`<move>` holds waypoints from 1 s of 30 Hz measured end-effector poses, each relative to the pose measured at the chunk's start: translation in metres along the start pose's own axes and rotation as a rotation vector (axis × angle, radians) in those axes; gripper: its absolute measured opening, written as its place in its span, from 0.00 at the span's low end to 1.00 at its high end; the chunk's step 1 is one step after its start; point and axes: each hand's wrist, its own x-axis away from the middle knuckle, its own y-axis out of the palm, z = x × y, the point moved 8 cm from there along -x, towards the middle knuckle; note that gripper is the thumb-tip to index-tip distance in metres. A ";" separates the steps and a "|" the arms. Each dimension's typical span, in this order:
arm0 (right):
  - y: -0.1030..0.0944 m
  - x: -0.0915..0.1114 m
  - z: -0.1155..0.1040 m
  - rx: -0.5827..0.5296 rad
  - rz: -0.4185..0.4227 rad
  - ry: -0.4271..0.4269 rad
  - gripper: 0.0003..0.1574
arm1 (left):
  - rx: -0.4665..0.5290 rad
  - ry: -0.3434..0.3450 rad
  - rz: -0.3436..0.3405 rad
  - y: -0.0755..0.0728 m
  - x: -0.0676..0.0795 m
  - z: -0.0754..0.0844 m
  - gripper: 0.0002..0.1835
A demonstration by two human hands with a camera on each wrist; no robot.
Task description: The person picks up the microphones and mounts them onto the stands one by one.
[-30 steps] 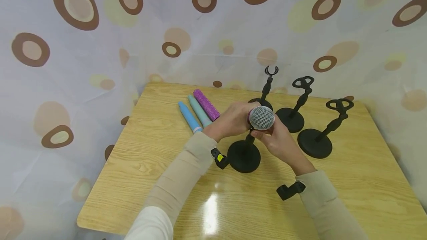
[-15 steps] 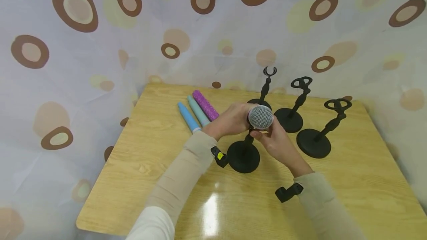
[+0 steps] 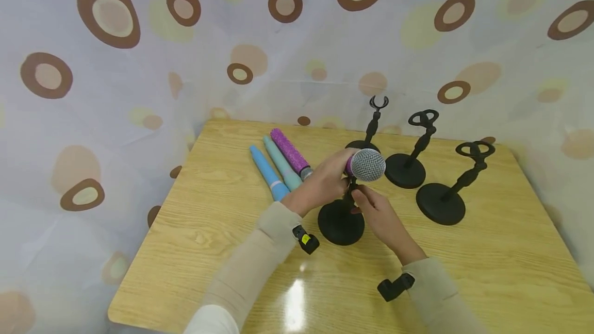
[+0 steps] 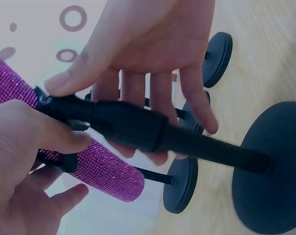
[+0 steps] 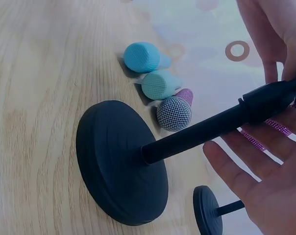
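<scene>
A microphone with a silver mesh head and sparkly purple body sits in the clip at the top of the nearest black microphone stand. My left hand grips the microphone at the clip; its thumb lies on the clip in the left wrist view. Just below, my right hand holds the stand's upper post, thumb at the joint and fingers behind the post. The stand's round base rests on the table. In the head view my left hand covers most of the microphone's body.
On the wooden table, a blue microphone, a mint-green microphone and another purple microphone lie left of my hands. Behind and right stand three more black stands, including a middle stand and a right stand. A patterned curtain hangs behind.
My right hand has slid down from beside the microphone head to the stand's post. The microphone head has tipped slightly to the right. My left hand keeps its hold.
</scene>
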 end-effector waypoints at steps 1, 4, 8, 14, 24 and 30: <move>0.000 0.000 0.000 -0.001 0.008 -0.001 0.28 | 0.008 -0.003 0.021 0.000 0.003 0.000 0.33; 0.001 -0.002 0.000 -0.016 0.028 -0.012 0.26 | 0.036 -0.030 0.089 -0.002 0.014 0.002 0.32; 0.004 -0.003 0.004 -0.056 0.041 -0.007 0.26 | 0.120 -0.118 0.173 -0.001 0.031 0.002 0.30; 0.009 -0.001 0.013 -0.058 0.042 0.011 0.29 | 0.395 -0.239 0.215 0.016 0.056 -0.003 0.27; 0.017 0.004 0.033 0.055 0.037 -0.020 0.30 | 0.215 -0.218 0.189 0.033 0.061 -0.007 0.14; 0.028 0.000 0.058 0.123 0.023 -0.063 0.26 | 0.251 -0.150 0.129 0.045 0.052 -0.013 0.12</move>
